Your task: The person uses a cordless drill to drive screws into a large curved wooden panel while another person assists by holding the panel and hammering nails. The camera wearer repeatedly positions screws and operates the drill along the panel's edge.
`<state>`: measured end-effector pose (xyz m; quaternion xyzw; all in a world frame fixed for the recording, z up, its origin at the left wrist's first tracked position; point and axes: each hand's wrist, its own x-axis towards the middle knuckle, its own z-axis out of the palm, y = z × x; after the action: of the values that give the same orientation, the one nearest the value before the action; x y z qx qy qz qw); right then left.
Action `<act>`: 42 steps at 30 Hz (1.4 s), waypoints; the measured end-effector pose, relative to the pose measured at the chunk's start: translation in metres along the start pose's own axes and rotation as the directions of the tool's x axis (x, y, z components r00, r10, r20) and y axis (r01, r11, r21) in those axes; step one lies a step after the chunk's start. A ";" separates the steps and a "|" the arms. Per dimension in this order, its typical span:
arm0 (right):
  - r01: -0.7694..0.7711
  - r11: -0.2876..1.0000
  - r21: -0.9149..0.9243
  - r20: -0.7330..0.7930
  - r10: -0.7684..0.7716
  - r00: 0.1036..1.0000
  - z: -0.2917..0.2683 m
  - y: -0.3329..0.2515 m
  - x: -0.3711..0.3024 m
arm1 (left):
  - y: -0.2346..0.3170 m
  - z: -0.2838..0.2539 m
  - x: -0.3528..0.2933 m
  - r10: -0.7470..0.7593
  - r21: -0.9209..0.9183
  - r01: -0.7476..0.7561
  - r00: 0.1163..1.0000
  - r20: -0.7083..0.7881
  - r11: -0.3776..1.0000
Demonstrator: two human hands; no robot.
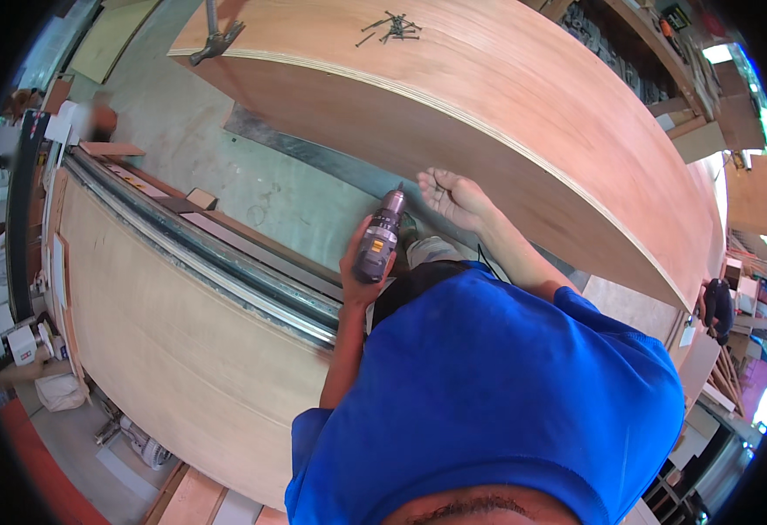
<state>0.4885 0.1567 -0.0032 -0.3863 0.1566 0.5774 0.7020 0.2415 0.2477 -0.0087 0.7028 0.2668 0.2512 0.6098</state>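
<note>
My left hand (354, 273) is wrapped round a dark cordless drill (376, 248), whose chuck and bit point up and away from me. Just right of the bit, my right hand (456, 199) has its fingers curled in, palm partly showing. Whatever those fingers may hold is too small to make out. Beyond both hands stands a large plywood piece (488, 96) with a wide top face and a pale layered edge. A loose pile of dark screws (396, 28) lies on that face. At its far left corner rests a claw hammer (217, 42).
On the left, a long pale panel (165, 297) lies beside metal rails (200, 241). Grey floor (261, 188) shows between it and the plywood. Shelving with tools and scrap wood (646, 61) stands at the far right. A power tool (143, 444) sits low at the left.
</note>
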 end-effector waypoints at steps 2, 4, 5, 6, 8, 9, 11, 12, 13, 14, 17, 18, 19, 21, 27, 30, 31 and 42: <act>0.080 0.997 -0.020 -0.045 -0.081 0.996 0.004 0.000 0.003 | 0.008 0.007 0.008 0.028 -0.040 -0.025 0.997 0.070 0.999; 0.104 0.994 0.029 -0.054 -0.102 0.993 0.026 -0.006 -0.007 | 0.010 0.008 0.012 0.037 -0.030 -0.034 0.993 0.113 0.999; 0.091 0.996 0.026 -0.004 -0.091 0.996 0.026 -0.005 -0.005 | 0.011 0.009 0.015 0.042 -0.025 -0.039 0.990 0.132 0.999; 0.080 0.997 0.022 0.045 -0.081 0.996 0.024 -0.004 -0.002 | 0.013 0.010 0.020 0.059 -0.012 -0.058 0.989 0.134 0.998; 0.073 0.997 0.017 0.099 -0.075 0.992 0.021 -0.004 0.004 | 0.018 0.012 0.028 0.090 0.015 -0.093 0.987 0.134 0.996; 0.075 0.997 0.010 0.106 -0.075 0.992 0.022 -0.006 0.006 | 0.016 0.013 0.030 0.105 0.022 -0.108 0.987 0.119 0.994; 0.077 0.997 0.020 0.090 -0.078 0.993 0.026 -0.007 0.011 | 0.013 0.014 0.032 0.134 0.039 -0.138 0.987 0.087 0.990; 0.087 0.996 0.033 0.064 -0.089 0.994 0.032 -0.010 0.010 | 0.012 0.014 0.033 0.110 0.028 -0.113 0.989 0.097 0.993; 0.097 0.994 0.045 0.038 -0.099 0.994 0.034 -0.009 0.011 | 0.012 0.014 0.033 0.085 0.017 -0.087 0.991 0.108 0.996; 0.098 0.994 0.053 0.043 -0.101 0.994 0.032 -0.007 0.010 | 0.011 0.013 0.033 0.060 0.006 -0.061 0.991 0.120 0.998; 0.116 0.992 0.039 0.045 -0.118 0.992 0.037 -0.018 0.014 | 0.004 0.019 0.037 0.182 -0.018 -0.181 0.982 0.057 0.983; 0.121 0.992 0.041 0.006 -0.122 0.993 0.041 -0.020 0.010 | 0.001 0.020 0.036 0.147 -0.017 -0.146 0.987 0.072 0.989; 0.128 0.991 0.044 -0.033 -0.127 0.991 0.043 -0.019 0.008 | -0.002 0.022 0.039 0.112 -0.016 -0.111 0.990 0.089 0.994; 0.173 0.981 0.090 0.013 -0.174 0.985 0.039 -0.017 0.014 | -0.004 0.024 0.046 0.110 -0.079 -0.104 0.990 0.085 0.992; 0.212 0.966 0.148 0.068 -0.224 0.972 0.035 -0.017 0.012 | -0.009 0.031 0.051 0.124 -0.231 -0.099 0.988 0.096 0.968; 0.204 0.977 0.062 0.052 -0.208 0.977 0.045 -0.013 0.004 | -0.010 0.032 0.051 0.144 -0.233 -0.117 0.984 0.102 0.965; 0.190 0.981 0.037 0.065 -0.192 0.979 0.050 -0.011 -0.001 | -0.010 0.033 0.052 0.159 -0.222 -0.133 0.982 0.101 0.966; 0.245 0.961 -0.132 0.046 -0.241 0.970 0.056 -0.021 -0.009 | -0.031 0.058 0.060 0.325 -0.267 -0.313 0.946 -0.002 0.911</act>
<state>0.4927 0.1904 0.0467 -0.4412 0.0578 0.5020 0.7416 0.3227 0.2503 -0.0452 0.6546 0.0998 0.3657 0.6541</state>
